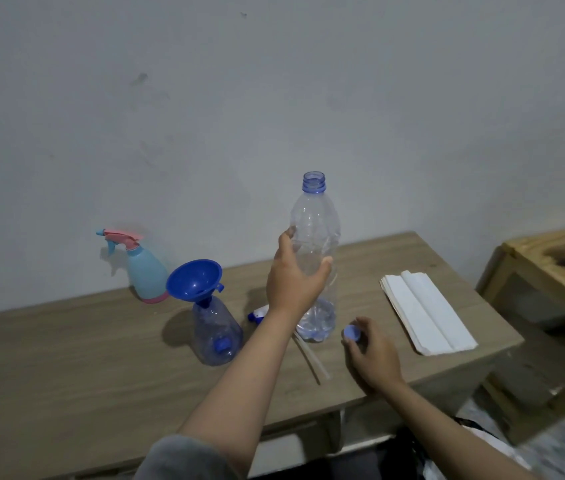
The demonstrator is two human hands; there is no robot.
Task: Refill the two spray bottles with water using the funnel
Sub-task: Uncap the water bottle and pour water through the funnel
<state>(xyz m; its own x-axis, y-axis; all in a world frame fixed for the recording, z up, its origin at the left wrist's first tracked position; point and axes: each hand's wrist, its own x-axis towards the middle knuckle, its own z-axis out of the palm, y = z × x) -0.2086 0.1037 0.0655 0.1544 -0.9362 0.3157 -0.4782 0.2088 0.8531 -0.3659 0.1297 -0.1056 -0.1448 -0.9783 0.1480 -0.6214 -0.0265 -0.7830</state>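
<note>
A clear water bottle is gripped at mid-body by the left hand, thumb on one side & fingers curled round the other. The bottle is held upright w/ its mouth uncapped; its base is at or just above the table, contact can't be told. A little water is seen at the bottom.

The blue cap is pinched by the fingertips of the right hand, just right of the bottle's base, low over the table near its front edge.

The blue funnel is seated in the neck of a clear spray bottle, which stands left of the left forearm, near but apart from the hand. Its spray head is laid on the table just behind the forearm, partly hidden; a thin white tube is seen lying on the table between the two hands.

The 2nd spray bottle, light blue w/ pink trigger top fitted, is stood further left & back by the wall, well apart from both hands.

A stack of folded white paper is laid at the table's right, beyond the right hand.
</note>
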